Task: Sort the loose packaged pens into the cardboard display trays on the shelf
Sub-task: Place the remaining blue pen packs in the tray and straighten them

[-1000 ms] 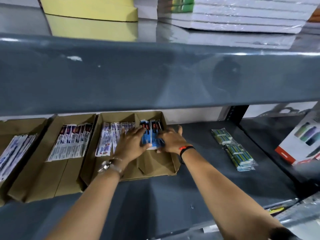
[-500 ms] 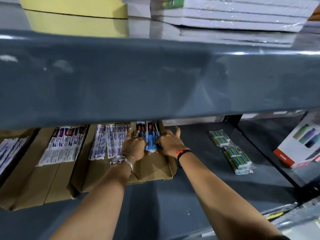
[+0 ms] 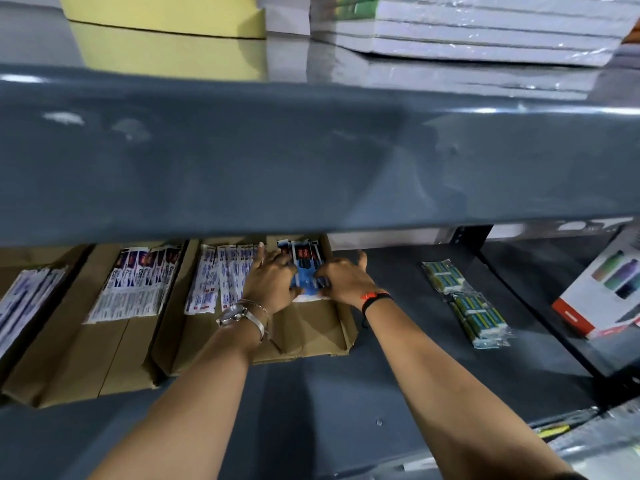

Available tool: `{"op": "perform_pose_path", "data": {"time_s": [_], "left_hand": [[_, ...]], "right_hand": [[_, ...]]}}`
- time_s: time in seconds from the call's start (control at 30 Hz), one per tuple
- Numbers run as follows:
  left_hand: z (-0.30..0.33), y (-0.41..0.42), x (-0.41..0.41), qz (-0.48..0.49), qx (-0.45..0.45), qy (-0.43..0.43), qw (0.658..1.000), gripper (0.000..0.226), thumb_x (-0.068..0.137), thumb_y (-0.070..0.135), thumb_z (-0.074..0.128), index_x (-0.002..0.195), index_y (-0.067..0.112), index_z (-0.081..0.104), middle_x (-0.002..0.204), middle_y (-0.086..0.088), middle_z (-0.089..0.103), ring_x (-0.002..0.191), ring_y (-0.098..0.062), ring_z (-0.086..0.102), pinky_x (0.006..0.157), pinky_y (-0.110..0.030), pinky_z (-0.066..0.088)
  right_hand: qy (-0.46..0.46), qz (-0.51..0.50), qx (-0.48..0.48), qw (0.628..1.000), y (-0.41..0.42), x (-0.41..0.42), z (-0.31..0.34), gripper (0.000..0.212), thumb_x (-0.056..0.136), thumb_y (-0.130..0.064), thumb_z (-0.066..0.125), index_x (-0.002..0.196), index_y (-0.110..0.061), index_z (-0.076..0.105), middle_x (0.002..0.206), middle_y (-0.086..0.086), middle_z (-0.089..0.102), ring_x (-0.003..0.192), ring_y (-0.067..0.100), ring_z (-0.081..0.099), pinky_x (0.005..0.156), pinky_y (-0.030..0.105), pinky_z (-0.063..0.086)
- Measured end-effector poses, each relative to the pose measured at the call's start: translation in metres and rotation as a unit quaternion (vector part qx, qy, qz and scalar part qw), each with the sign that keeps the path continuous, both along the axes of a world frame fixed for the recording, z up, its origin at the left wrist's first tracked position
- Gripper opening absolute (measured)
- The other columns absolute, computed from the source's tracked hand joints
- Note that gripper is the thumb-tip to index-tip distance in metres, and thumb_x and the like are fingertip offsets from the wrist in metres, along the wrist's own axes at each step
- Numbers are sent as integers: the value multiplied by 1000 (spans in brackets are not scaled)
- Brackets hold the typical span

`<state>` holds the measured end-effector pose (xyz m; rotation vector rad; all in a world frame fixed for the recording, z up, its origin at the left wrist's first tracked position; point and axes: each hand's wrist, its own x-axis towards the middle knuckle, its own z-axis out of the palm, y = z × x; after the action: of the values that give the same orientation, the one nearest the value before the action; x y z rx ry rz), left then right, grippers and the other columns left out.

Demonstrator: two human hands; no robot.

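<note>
Blue-and-red packaged pens point(image 3: 304, 265) lie in the right half of a cardboard display tray point(image 3: 311, 337) on the grey lower shelf. My left hand point(image 3: 270, 284) presses on their left side and my right hand point(image 3: 341, 280) on their right side, both gripping the stack. White-and-blue pen packs point(image 3: 221, 275) fill the same tray's left half. A second tray point(image 3: 104, 355) to the left holds white packs with red and purple print point(image 3: 138, 282). A third tray at the far left edge holds more white packs point(image 3: 24, 299).
The grey upper shelf front point(image 3: 311, 161) hangs low and hides the trays' back ends. Green-and-yellow wrapped bundles point(image 3: 467, 303) lie loose on the shelf at right. A red-and-white box point(image 3: 602, 296) stands further right. Yellow and white stacks sit on the upper shelf.
The view has tilted so the upper shelf covers more of the trays. Both hands stay on the blue pen packs, pushed slightly deeper into the tray.
</note>
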<state>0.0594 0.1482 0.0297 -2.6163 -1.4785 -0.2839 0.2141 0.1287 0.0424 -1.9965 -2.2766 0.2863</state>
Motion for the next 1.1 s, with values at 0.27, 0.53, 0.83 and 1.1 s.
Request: {"op": "perform_pose_path", "data": {"time_s": [0.27,0.53,0.83,1.1], "left_hand": [[4,-8,-98,110,2,-149,983,35,87,23,55,120,11,54,126,-16,58,118,-32,50,111,-51,20],[-11,-9,-112,91,-66,-52,992,38,88,23,51,125,17,50,134,-9,52,130,-25,37,115,-44,14],[-17,-4,-112,79,-86,45,992,43,87,41,52,124,20,51,142,-7,44,139,-19,21,109,-52,-18],[-14,-5,-109,82,-72,93,990,24,90,22,49,109,15,61,144,-11,39,142,-21,12,109,-52,-17]], "right_hand": [[79,7,89,993,2,-48,24,28,92,-16,48,115,-23,64,117,5,68,118,24,55,111,51,17],[-26,93,5,995,10,-114,-1,34,87,-26,60,120,-15,62,126,10,63,126,24,49,114,60,4],[-32,85,-6,996,15,-124,-11,33,85,-22,63,117,-16,63,124,12,63,129,28,44,112,63,-6],[-35,81,5,996,14,-131,-16,27,87,-15,59,114,-14,65,114,12,68,124,29,49,111,64,-7]]}}
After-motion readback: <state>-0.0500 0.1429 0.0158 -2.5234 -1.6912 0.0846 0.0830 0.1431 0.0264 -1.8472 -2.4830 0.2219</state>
